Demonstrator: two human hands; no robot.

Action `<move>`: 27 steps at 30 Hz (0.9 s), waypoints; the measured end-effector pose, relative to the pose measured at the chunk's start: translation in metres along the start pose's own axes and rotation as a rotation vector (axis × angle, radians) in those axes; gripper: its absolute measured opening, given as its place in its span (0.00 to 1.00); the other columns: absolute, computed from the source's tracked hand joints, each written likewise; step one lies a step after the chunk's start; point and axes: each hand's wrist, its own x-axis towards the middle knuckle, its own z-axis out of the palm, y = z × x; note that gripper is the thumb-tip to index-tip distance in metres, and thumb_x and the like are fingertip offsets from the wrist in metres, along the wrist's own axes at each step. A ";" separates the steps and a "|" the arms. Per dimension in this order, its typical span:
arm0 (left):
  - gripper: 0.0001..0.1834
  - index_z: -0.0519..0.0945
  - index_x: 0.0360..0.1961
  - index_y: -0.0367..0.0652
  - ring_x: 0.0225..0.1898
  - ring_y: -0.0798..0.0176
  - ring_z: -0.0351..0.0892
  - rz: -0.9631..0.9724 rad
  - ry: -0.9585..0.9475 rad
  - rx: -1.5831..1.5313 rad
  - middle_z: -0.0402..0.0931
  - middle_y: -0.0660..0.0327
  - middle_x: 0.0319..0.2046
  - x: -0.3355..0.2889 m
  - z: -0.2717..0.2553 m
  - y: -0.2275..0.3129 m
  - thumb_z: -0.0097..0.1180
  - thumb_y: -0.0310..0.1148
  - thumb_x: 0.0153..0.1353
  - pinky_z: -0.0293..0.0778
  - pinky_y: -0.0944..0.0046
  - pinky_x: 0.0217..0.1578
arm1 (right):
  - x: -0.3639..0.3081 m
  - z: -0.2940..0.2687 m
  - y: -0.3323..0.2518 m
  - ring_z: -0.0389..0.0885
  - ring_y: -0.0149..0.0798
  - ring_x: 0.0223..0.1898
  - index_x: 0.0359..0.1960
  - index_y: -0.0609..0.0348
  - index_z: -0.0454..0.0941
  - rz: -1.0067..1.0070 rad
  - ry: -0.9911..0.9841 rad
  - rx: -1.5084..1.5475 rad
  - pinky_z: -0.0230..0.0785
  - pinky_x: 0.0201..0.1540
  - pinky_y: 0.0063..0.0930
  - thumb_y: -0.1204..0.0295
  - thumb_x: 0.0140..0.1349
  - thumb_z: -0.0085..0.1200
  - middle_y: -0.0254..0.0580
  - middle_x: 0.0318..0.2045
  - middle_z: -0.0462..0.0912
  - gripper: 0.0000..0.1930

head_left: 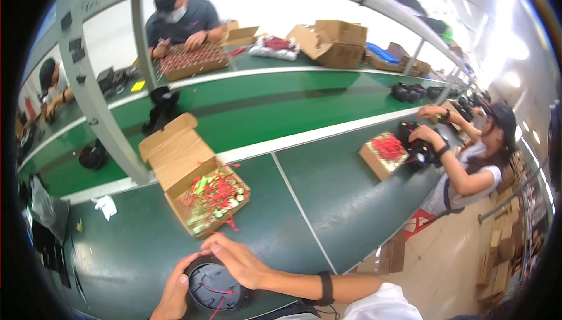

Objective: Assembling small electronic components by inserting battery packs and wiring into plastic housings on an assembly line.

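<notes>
A round black part (214, 286) with a red wire across its grey inside lies on the green table near the front edge. My left hand (174, 293) grips its left rim. My right hand (239, 261) lies over its upper right rim, fingers curled on it. A black band sits on my right wrist. Just beyond my hands stands an open cardboard box (202, 186) full of small parts with red wires and green pieces.
A white crumpled scrap (106, 206) lies at the left. A green conveyor belt (263, 106) runs past the table. A person at the right (480, 162) handles a black part beside another box (381, 153). Two more people work across the belt.
</notes>
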 end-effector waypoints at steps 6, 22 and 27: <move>0.42 0.75 0.66 0.26 0.65 0.50 0.78 0.238 0.218 -0.027 0.78 0.42 0.63 0.032 0.042 -0.018 0.42 0.61 0.77 0.69 0.53 0.70 | -0.009 -0.002 0.004 0.78 0.41 0.44 0.50 0.60 0.70 -0.188 0.330 -0.071 0.71 0.52 0.39 0.57 0.84 0.43 0.46 0.41 0.79 0.16; 0.34 0.75 0.64 0.30 0.70 0.50 0.71 0.217 0.471 -0.110 0.76 0.47 0.63 0.014 0.107 -0.030 0.36 0.53 0.81 0.59 0.53 0.74 | -0.118 -0.014 -0.026 0.71 0.69 0.70 0.76 0.77 0.55 -0.240 0.278 -0.660 0.66 0.74 0.52 0.45 0.34 0.88 0.74 0.70 0.67 0.73; 0.38 0.81 0.63 0.27 0.70 0.45 0.75 0.334 0.421 -0.180 0.78 0.40 0.66 0.026 0.102 0.023 0.35 0.53 0.79 0.63 0.52 0.74 | -0.115 -0.011 -0.088 0.78 0.53 0.66 0.73 0.62 0.67 -0.236 0.289 -0.525 0.71 0.70 0.44 0.61 0.38 0.87 0.56 0.63 0.80 0.58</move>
